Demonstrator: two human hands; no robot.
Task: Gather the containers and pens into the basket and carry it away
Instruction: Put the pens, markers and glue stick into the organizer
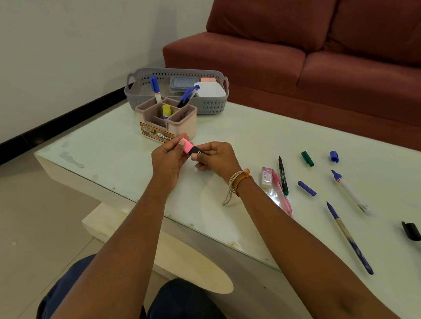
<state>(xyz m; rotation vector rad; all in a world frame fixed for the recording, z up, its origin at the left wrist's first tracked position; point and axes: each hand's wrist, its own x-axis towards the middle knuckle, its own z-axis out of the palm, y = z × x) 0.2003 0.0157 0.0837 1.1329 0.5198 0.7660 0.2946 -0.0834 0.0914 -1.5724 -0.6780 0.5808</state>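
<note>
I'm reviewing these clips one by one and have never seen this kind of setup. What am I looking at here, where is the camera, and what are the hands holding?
There is no machine. A person wears one camera on the head, looking forward and down, so the arms entering from the bottom are their own.

The left hand pinches the pink cap of a highlighter, and the right hand grips its black body.

On the pale table stands a beige organizer with compartments. Behind it is a grey basket with lidded containers inside. To the right lie loose pens, some uncapped, such as a long blue pen, separate caps like a green cap, and an eraser. A red sofa stands behind.
</note>
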